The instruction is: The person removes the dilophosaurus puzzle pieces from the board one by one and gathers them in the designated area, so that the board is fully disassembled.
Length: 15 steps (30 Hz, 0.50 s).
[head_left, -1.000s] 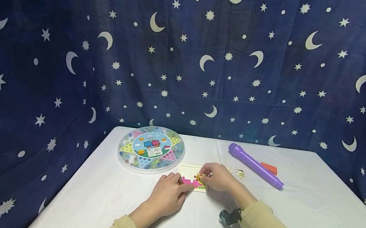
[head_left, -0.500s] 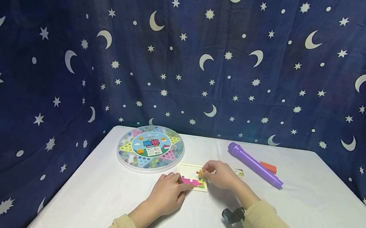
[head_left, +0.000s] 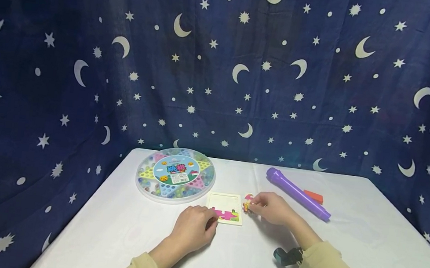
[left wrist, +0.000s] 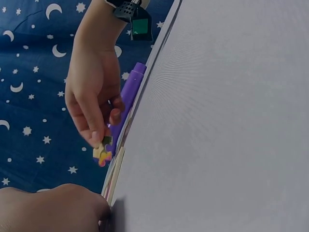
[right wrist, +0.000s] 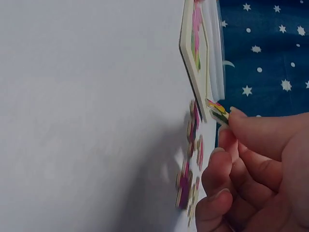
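My right hand [head_left: 276,208] is just right of a small cream puzzle tray [head_left: 223,202], and its thumb and fingers pinch a small jigsaw piece. This piece [left wrist: 103,153] shows yellow, pink and dark green, and is raised in the right wrist view. Pink and green pieces [head_left: 227,215] fill the lower strip of the tray; the upper part shows bare backing. My left hand [head_left: 193,226] rests at the tray's lower left corner with bent, relaxed fingers, covering that corner. Several loose jigsaw pieces [right wrist: 183,186] lie on the table below my right hand, mostly hidden in the head view.
A round, clear Chinese checkers box [head_left: 175,176] with marbles stands at the back left, close to the tray. Behind my right hand lie a purple microphone-shaped tube [head_left: 297,194] and a red block [head_left: 313,197]. A dark starry curtain hangs behind the white table.
My right hand has lifted the jigsaw piece off the tray and moved right with it. My left index finger has drawn back from the pink pieces toward the tray's left corner.
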Motion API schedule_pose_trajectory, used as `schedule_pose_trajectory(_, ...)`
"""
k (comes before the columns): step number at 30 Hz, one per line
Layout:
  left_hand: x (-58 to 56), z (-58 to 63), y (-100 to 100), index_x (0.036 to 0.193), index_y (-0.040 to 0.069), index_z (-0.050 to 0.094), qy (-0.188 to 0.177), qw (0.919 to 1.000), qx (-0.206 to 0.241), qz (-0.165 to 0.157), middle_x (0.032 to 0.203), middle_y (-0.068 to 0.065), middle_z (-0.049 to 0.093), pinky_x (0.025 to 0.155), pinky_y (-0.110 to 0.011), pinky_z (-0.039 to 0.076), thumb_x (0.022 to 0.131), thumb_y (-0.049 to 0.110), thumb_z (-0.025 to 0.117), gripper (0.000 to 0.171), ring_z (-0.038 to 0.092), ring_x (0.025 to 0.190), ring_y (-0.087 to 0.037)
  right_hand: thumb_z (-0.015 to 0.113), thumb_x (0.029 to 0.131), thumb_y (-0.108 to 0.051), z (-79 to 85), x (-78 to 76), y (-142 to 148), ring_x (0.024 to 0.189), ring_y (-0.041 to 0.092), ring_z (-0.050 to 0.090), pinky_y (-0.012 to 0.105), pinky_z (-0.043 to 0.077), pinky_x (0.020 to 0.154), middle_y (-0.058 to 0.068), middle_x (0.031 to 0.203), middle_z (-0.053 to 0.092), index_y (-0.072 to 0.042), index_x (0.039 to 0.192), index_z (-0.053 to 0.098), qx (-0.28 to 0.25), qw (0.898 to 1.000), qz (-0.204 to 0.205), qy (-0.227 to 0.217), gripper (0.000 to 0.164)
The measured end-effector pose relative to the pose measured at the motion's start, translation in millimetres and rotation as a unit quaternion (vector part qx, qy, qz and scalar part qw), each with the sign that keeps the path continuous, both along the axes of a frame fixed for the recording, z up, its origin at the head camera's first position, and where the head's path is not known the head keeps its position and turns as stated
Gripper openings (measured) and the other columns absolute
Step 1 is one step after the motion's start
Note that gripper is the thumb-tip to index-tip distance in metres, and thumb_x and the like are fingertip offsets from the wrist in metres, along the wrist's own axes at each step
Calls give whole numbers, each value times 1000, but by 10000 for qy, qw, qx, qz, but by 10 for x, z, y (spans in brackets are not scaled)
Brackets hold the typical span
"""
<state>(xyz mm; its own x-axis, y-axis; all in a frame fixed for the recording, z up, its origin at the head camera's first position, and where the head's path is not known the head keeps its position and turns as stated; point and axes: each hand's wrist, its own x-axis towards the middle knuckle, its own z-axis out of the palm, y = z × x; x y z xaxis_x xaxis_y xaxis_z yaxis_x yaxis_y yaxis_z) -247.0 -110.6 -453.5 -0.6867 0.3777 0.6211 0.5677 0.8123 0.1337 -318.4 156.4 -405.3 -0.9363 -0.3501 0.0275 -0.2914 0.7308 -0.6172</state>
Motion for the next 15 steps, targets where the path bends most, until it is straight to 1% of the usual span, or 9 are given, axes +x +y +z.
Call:
schedule_pose_trajectory(3, 2, 6, -16, 86, 16, 75, -73, 10000, 16, 9, 75, 8, 69, 69, -36, 52, 86, 23, 76, 7, 64, 69, -13, 74, 94, -21, 5, 27, 58, 61, 16, 58, 35, 46, 60, -1, 74, 62, -14, 92, 70, -58, 10000, 62, 18, 9)
schedule_pose_trajectory(7, 5, 0, -15, 84, 18, 74, 37, 10000, -12, 53, 72, 9, 65, 67, -35, 51, 85, 22, 78, 6, 61, 68, -13, 73, 94, -19, 6, 51, 148, 63, 16, 58, 36, 46, 62, 0, 75, 63, -14, 91, 70, -82, 9998, 143, 105, 7)
schedule_pose_trajectory(11, 5, -8, -7, 81, 19, 73, 183, 9998, -28, 73, 72, 10, 63, 66, -34, 50, 84, 23, 81, 9, 59, 68, -12, 71, 96, -19, -5, 45, 246, 66, 17, 58, 36, 48, 62, 0, 80, 64, -15, 92, 70, -88, 9999, 40, 96, 5)
schedule_pose_trajectory(15, -1, -21, 2, 81, 19, 74, 222, 9997, -6, 68, 78, 7, 68, 68, -35, 51, 83, 22, 81, 8, 62, 73, -14, 71, 97, -20, 2, 57, 345, 71, 18, 58, 35, 49, 63, 0, 86, 65, -16, 95, 71, -4, 9999, -124, 67, 4)
